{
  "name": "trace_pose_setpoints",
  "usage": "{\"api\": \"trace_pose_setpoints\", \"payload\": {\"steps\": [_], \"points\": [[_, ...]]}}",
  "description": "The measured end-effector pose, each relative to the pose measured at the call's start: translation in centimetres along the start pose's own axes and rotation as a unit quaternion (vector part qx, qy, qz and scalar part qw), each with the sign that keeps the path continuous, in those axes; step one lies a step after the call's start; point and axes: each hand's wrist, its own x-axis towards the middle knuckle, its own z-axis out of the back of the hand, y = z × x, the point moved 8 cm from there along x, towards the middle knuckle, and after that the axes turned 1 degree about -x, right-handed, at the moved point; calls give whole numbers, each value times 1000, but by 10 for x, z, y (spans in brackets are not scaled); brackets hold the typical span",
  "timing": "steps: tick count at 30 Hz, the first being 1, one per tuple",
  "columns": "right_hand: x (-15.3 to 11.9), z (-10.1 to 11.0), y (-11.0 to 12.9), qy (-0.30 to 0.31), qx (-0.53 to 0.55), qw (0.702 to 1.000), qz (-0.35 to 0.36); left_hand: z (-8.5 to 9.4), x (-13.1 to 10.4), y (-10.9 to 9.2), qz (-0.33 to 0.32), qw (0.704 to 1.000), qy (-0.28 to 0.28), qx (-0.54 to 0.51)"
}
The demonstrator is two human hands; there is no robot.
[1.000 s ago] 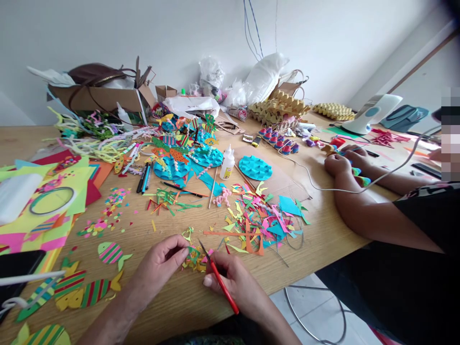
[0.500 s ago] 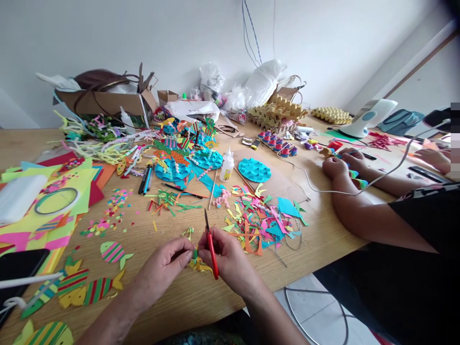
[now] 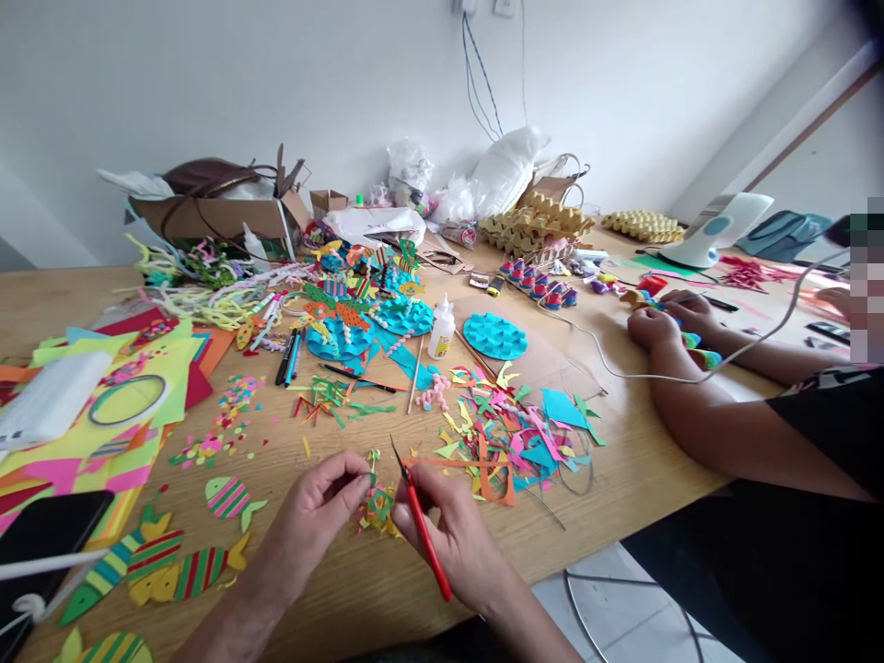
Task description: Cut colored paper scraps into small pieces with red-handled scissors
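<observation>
In the head view, the left hand [image 3: 328, 506] sits at the lower centre of the frame, thumb and forefinger pinched narrowly on a small green paper piece [image 3: 371, 479]; its shape is mostly hidden by the fingertips. To its right, the right hand [image 3: 448, 539] is curled around a slim red-handled cutting tool [image 3: 424, 534], its dark pointed tip directed up and to the left, near the left fingertips but apart from them. Between and just below the hands, a small heap of yellow and green paper scraps [image 3: 377, 523] lies on the light brown wooden table [image 3: 352, 599].

In the lower left of the frame lie a pale green paper fish with pink stripes [image 3: 227, 497], a red-and-green striped paper fish with a yellow tail [image 3: 202, 573] and a black phone [image 3: 59, 525] crossed by a white strap. Right of centre spreads a larger pile of multicoloured paper offcuts [image 3: 497, 433]; above it sit a bright blue bumpy oval disc [image 3: 494, 336] and, to the disc's left, an upright white glue bottle with a nozzle [image 3: 442, 333]. Yellowish moulded egg trays [image 3: 531, 221] are stacked in the upper right of centre. At the right of the frame, a co-worker's bare forearm [image 3: 697, 419] rests on the table, with a white cable passing close by.
</observation>
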Motion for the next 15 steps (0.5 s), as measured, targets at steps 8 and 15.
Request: {"api": "trace_pose_setpoints", "payload": {"steps": [8, 15], "points": [[-10, -12, -12, 14, -86, 996, -3, 3, 0, -5, -19, 996, -36, -78], [-7, -14, -8, 16, -75, 997, 10, 0, -1, -2, -24, 997, -30, -67]]}}
